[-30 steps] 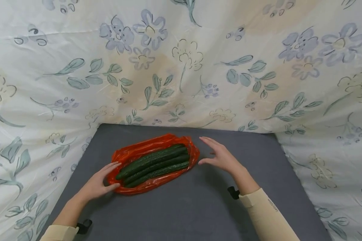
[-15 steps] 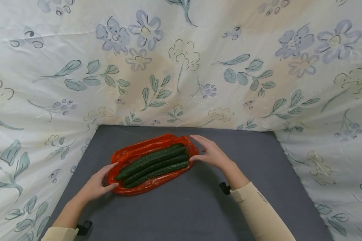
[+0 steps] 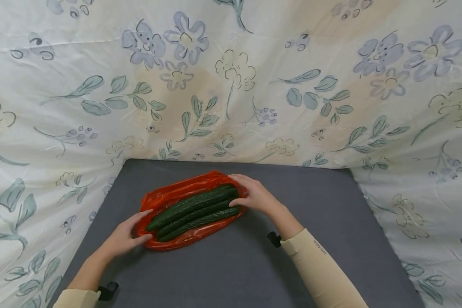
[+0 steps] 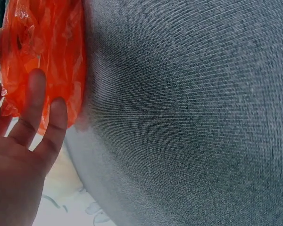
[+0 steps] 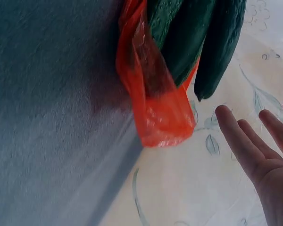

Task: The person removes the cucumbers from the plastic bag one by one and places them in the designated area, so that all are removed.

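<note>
Three dark green cucumbers (image 3: 200, 206) lie side by side on a spread red plastic bag (image 3: 177, 189), slanting up to the right in the head view. My left hand (image 3: 119, 240) is at the bag's left end, thumb and fingers spread around its edge. Straight fingers (image 4: 35, 94) lie against the red plastic in the left wrist view. Over the right end of the bag is my right hand (image 3: 255, 197), its thumb overlapping the cucumber ends. In the right wrist view, extended fingers (image 5: 243, 143) appear beside the cucumber tips, holding nothing.
A dark grey cloth-covered table (image 3: 215, 273) bears the bag. Pale floral fabric (image 3: 238, 128) hangs behind it and along both sides. Black straps (image 3: 108, 291) circle both wrists.
My right hand has moved left from beside the bag to over its right end and the cucumber tips. The left hand has stayed almost still; the bag and cucumbers have barely shifted.
</note>
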### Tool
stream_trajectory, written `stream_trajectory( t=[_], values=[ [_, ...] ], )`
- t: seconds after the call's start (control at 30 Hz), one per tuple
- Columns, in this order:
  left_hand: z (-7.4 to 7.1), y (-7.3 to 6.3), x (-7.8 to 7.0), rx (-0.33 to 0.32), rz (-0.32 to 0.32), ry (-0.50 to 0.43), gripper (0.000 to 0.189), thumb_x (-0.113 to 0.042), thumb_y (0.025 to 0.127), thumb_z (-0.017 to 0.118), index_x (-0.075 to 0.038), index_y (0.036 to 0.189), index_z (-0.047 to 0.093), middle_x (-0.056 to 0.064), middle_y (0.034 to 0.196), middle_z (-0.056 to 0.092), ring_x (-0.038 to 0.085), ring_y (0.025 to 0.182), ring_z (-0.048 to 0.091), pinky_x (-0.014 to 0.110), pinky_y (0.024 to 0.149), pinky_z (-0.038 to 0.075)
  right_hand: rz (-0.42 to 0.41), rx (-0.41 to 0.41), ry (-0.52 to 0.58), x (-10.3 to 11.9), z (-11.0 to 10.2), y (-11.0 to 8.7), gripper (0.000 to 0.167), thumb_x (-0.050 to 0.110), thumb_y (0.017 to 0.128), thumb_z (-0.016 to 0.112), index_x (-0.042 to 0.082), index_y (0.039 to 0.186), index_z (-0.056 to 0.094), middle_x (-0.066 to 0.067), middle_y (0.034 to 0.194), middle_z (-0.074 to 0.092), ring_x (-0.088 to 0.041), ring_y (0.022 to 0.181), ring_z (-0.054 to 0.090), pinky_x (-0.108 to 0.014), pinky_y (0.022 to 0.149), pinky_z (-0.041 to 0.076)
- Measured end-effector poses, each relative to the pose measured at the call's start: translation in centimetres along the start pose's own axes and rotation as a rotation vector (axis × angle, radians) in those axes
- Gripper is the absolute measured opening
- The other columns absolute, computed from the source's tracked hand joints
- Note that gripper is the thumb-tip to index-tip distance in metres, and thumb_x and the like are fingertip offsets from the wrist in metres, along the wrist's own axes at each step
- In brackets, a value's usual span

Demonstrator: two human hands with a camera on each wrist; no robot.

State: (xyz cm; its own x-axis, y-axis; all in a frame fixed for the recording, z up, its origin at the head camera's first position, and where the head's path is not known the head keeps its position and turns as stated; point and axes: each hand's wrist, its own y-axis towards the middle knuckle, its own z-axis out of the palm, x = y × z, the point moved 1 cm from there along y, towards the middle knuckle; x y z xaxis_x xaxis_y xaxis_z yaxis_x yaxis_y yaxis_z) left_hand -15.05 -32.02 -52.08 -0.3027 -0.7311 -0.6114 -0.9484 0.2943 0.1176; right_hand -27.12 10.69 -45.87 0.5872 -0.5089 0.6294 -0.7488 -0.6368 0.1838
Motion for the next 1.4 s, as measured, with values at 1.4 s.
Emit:
stream_trajectory(
  t=[1.4],
  values=[
    [-0.4,-0.4,-0.1,0.004,-0.031,-0.006,0.079,-0.027,0.087,0.079,-0.005,0.153,0.041,0.020,0.139,0.055,0.040,0.123,0.057,0.048,0.092,0.054,0.128,0.124,-0.277,2.0,6.1,5.1,0.068,0.040,0.086,0.079,0.026,0.147,0.055,0.005,0.146,0.058,-0.023,0.133,0.053,-0.057,0.108,0.038]
  ],
)
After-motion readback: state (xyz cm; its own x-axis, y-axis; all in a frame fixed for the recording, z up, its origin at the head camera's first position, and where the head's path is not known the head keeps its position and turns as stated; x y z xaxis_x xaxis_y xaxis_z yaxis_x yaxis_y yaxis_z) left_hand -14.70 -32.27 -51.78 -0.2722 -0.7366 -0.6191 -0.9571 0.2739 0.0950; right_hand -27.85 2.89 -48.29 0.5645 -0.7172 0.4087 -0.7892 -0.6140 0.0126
